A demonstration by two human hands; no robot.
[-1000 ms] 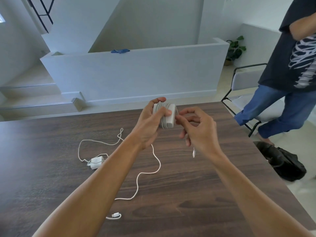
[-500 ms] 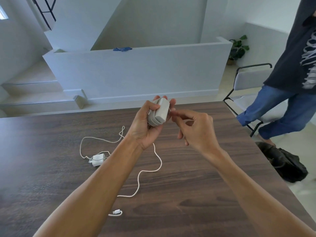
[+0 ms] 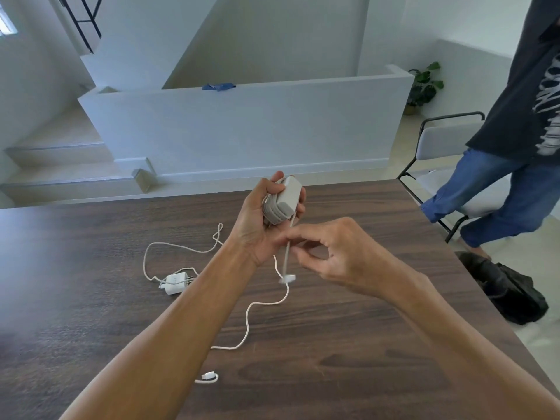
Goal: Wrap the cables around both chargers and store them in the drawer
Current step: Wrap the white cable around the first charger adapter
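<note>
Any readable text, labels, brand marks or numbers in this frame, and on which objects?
None can be read.
Small charger on the table: a faint grey mark, too small and blurred to read.
Large charger in the left hand: no print visible.
Bystander's dark shirt: white graphic, no legible letters.

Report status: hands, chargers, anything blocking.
Left hand gripping big charger, cable mostly wound. Right hand pinching loose cable tail. Small charger unwound on table. Nothing blocking; drawer not in view.
</note>
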